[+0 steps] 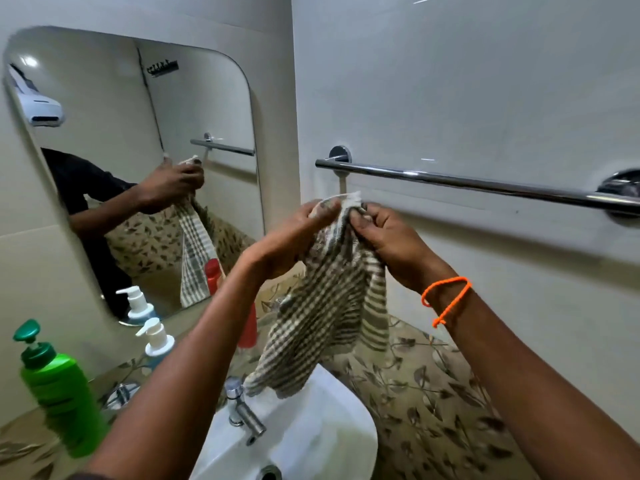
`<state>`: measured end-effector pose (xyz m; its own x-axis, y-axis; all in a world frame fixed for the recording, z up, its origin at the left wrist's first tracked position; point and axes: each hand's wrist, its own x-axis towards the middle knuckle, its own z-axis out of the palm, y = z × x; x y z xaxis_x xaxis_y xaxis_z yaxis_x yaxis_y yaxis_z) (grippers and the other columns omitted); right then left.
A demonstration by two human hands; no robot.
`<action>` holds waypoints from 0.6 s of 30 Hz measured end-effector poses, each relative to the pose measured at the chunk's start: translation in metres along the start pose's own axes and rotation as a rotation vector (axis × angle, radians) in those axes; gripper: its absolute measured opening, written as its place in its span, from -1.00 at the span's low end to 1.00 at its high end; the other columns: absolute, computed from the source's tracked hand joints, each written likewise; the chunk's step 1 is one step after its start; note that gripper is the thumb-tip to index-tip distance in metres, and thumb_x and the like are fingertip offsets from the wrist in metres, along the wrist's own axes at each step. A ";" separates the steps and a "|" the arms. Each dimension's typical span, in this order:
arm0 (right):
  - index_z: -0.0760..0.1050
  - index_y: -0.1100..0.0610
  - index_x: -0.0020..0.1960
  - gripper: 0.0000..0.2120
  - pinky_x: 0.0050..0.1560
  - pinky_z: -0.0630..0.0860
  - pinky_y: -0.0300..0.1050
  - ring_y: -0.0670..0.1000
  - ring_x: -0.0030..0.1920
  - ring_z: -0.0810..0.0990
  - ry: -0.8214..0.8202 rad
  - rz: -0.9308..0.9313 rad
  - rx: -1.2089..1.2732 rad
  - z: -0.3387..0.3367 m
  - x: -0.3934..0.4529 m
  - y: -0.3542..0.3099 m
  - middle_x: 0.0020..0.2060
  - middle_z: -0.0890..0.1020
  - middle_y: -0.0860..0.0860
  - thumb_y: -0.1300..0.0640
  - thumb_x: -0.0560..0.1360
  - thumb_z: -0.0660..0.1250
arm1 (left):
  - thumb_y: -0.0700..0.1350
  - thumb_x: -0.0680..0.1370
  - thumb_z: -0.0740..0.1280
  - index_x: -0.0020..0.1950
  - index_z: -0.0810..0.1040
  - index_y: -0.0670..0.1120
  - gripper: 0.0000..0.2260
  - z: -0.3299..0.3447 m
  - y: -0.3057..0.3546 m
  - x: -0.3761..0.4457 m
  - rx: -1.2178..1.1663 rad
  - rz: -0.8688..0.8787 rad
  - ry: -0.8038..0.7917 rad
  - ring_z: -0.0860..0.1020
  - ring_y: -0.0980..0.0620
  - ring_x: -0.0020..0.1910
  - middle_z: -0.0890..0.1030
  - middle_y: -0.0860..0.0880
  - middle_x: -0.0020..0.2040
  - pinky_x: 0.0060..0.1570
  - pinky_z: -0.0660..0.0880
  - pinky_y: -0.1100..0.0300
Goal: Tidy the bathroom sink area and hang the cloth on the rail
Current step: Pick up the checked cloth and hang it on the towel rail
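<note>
A brown-and-cream checked cloth (325, 310) hangs from both my hands above the white sink (311, 434). My left hand (298, 237) pinches its top edge from the left. My right hand (388, 237), with an orange string around its wrist, grips the same edge from the right. The two hands almost touch. A chrome rail (467, 183) is fixed to the white wall just above and to the right of my hands; nothing hangs on it. The cloth's lower end dangles close to the chrome tap (242, 410).
A green pump bottle (59, 386) stands at the left on the leaf-patterned counter (433, 403). A white-and-blue pump bottle (157, 342) and a red bottle (249, 327) stand by the mirror (138, 168), partly behind my left arm.
</note>
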<state>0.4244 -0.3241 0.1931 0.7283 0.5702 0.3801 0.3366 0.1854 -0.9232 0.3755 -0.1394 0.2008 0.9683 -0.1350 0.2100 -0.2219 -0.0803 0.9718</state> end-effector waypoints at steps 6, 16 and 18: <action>0.58 0.19 0.02 -0.75 -0.28 0.53 -0.04 -0.09 -0.28 0.54 0.210 -0.149 -0.442 -0.018 -0.009 -0.024 -0.25 0.65 0.01 0.00 0.53 0.45 | 0.07 0.56 0.46 0.07 0.69 -0.12 -0.74 0.015 0.027 0.005 0.318 0.136 0.250 0.67 0.03 -0.21 0.75 -0.15 -0.12 -0.30 0.57 0.22; 0.63 0.12 -0.18 -0.86 -0.61 0.33 -0.28 -0.03 -0.59 0.50 -0.082 0.140 -0.752 -0.116 -0.088 -0.093 -0.51 0.61 0.00 0.08 0.50 0.50 | 0.27 0.56 0.36 0.14 0.69 0.11 -0.68 -0.029 0.067 0.036 0.778 0.330 0.840 0.62 0.06 -0.12 0.68 0.07 -0.09 -0.19 0.52 0.16; 0.62 0.09 -0.12 -0.92 -0.66 0.38 -0.28 -0.05 -0.64 0.52 0.213 0.053 -0.550 -0.120 -0.083 -0.113 -0.52 0.60 0.02 0.15 0.56 0.42 | 0.24 0.57 0.37 0.16 0.68 0.02 -0.64 -0.026 0.075 0.055 0.563 0.234 0.807 0.64 0.05 -0.20 0.71 0.01 -0.10 -0.21 0.53 0.17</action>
<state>0.3975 -0.4888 0.2722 0.8370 0.3838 0.3900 0.5153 -0.3134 -0.7976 0.4147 -0.1271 0.2878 0.6352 0.4847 0.6014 -0.2361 -0.6195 0.7487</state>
